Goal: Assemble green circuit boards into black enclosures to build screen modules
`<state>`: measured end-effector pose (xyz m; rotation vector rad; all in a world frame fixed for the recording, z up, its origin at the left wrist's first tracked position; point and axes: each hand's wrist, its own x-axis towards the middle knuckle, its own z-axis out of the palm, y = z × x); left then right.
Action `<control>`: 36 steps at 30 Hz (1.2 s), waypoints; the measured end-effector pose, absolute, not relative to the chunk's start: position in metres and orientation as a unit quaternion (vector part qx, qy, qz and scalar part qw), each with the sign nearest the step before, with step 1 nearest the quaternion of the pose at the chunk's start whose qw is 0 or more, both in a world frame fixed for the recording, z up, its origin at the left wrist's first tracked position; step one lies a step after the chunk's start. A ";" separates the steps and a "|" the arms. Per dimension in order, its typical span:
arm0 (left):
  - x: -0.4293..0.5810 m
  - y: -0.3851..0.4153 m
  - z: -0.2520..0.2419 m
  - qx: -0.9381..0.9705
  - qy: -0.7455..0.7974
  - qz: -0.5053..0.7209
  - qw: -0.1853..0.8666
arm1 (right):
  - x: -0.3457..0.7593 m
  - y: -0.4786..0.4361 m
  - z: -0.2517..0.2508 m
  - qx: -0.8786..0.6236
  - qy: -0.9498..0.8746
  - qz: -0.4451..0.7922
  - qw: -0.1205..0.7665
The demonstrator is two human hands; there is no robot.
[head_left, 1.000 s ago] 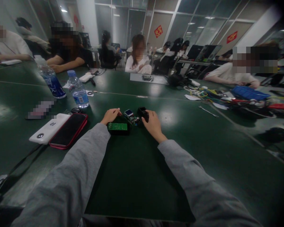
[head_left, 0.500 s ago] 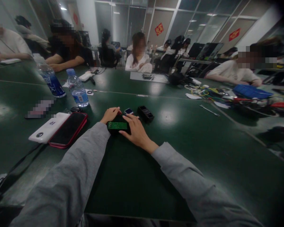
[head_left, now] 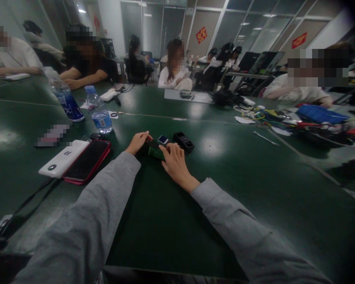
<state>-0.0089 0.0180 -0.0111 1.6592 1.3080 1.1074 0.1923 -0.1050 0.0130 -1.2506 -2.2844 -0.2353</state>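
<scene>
Thumb and bent fingers of the bare right hand [head_left: 176,163] look to be pinching the right end of a long green circuit board [head_left: 155,153] set in a dark black plastic case [head_left: 143,150]; whether they bear on the board itself or only on the case's edge is hidden. Half a second ago that hand lay spread over the board, and a second ago it was at the black rectangular housing with cut-out windows [head_left: 184,141], which now rests untouched to the right. Since then the board has shifted rightward and turned slantwise, so I judge the handling has passed to this piece. Around its far left side sits the bare left hand [head_left: 138,142], little moved; its fingertips are too dark to tell if they grip. Just beyond the board is a small module with a pale-edged square screen [head_left: 163,139], partly hidden, on the dark green tabletop [head_left: 165,221].
</scene>
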 end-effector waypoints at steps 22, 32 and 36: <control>-0.008 0.019 -0.011 0.639 0.508 0.442 0.372 | 0.190 -0.113 0.022 -0.390 -0.886 -0.087 0.235; -0.010 0.021 -0.012 0.632 0.501 0.449 0.384 | 0.190 -0.115 0.018 -0.380 -0.884 0.033 0.270; -0.008 0.015 -0.006 0.617 0.505 0.459 0.393 | 0.201 -0.119 0.025 -0.390 -0.847 -0.003 0.361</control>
